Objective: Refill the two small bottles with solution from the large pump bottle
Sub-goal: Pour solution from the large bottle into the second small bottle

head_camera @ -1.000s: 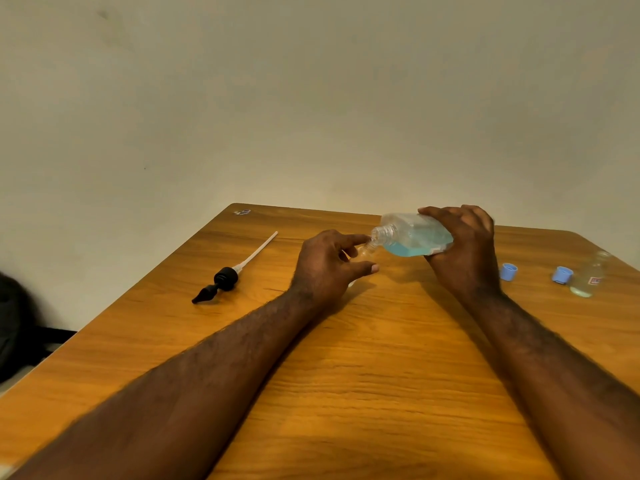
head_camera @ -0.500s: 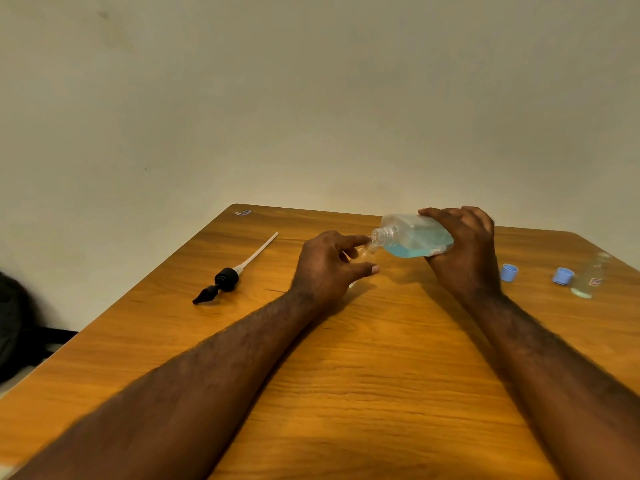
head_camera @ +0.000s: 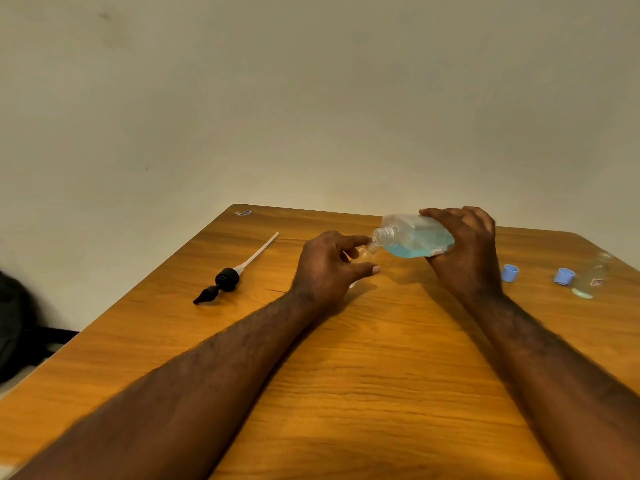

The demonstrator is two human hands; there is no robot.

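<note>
While the right hand [head_camera: 464, 251] grips the tilted big bottle [head_camera: 415, 237] and the left hand [head_camera: 325, 268] pinches a small bottle [head_camera: 363, 251], tip slowly, neck over mouth, to avoid spills.

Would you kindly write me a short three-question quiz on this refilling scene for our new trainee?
1. True or false: the pump lies on the table, off the large bottle.
2. Which hand holds the large bottle? A left, B right, C both.
3. Fill in: ___ blue caps lie to the right of both hands.
Key: 1 true; 2 B, the right hand; 3 two.
</note>
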